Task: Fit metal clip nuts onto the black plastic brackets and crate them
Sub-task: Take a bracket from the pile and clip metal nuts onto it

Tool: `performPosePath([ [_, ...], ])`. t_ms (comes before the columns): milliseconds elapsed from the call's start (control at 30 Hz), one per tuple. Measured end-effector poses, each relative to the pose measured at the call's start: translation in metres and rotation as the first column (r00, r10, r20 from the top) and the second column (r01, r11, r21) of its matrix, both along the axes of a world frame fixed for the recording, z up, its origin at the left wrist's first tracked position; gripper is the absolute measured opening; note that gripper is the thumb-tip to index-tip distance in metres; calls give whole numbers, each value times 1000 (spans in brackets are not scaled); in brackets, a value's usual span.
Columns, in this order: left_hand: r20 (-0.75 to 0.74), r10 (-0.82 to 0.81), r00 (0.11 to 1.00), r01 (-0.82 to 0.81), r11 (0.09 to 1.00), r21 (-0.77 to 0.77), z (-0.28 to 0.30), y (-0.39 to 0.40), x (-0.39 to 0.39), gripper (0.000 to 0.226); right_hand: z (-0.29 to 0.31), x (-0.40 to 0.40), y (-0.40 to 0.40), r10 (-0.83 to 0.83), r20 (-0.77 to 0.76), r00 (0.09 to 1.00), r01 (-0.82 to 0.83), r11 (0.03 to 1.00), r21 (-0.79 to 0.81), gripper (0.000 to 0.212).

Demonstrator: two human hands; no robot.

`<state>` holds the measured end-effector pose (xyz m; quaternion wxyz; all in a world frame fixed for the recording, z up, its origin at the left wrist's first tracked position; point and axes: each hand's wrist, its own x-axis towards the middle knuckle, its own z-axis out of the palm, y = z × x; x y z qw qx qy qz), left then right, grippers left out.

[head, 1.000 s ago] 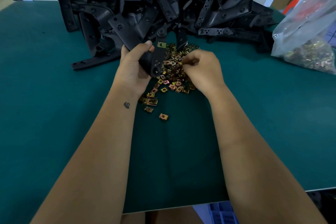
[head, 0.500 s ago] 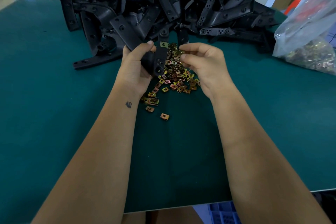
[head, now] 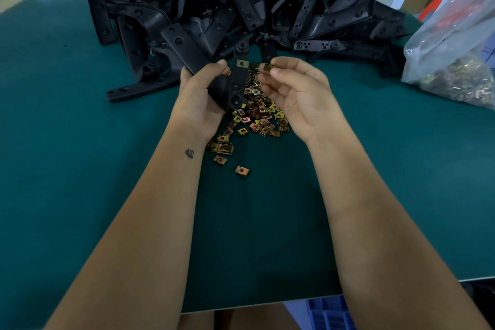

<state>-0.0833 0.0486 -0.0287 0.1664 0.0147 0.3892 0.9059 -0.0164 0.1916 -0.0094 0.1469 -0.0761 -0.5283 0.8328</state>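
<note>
A big green table (head: 80, 169) fills most of the view. At its far side sits a tall heap of black brackets (head: 241, 2), all jumbled together. At the far right lies a clear bag (head: 455, 43) with more shiny metal bits inside. A blue crate (head: 329, 313) peeks out under the near edge of the table.

In the middle of the table lies a spread of little gold clip nuts (head: 254, 115).

The left hand (head: 201, 99) grips one black bracket (head: 235, 83) and holds it up over the nuts. One nut (head: 242, 63) already sits on the top end of this bracket.

The right hand (head: 297, 94) was down in the little pile a second ago, picking. Now it is lifted up, just beside the bracket but not touching it. Its thumb and finger pinch one clip nut (head: 267, 67).

So the picking is done. The next job looks like sliding this nut onto the bracket, maybe at one of its lower holes. The nut is small and could slip, so it needs to line up well. This bracket is not ready for the crate yet.
</note>
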Motion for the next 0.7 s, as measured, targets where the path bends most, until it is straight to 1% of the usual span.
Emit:
performPosePath([
  [100, 2, -1, 1000, 1, 1000, 0, 0, 0, 0, 24, 0, 1, 0, 39, -24, 999, -40, 999, -24, 19],
  [233, 5, 2, 1000, -2, 1000, 4, 0, 0, 0, 24, -2, 1, 0, 56, -24, 998, -55, 998, 37, 21],
  [300, 3, 1, 1000, -1, 1000, 10, 0, 0, 0, 23, -2, 0, -1, 66, -25, 998, -65, 997, 42, 21],
  [433, -6, -5, 1000, 5, 1000, 24, 2, 0, 2, 22, -3, -1, -2, 63, -29, 998, -62, 998, 33, 16],
  [533, -3, -6, 1000, 6, 999, 38, 2, 0, 2, 22, -4, 0, -2, 70, -42, 997, -67, 996, 67, 16],
  [700, 1, -10, 1000, 10, 1000, 30, 2, 0, 2, 21, -4, 0, -4, 57, -71, 996, -45, 985, 168, 16],
])
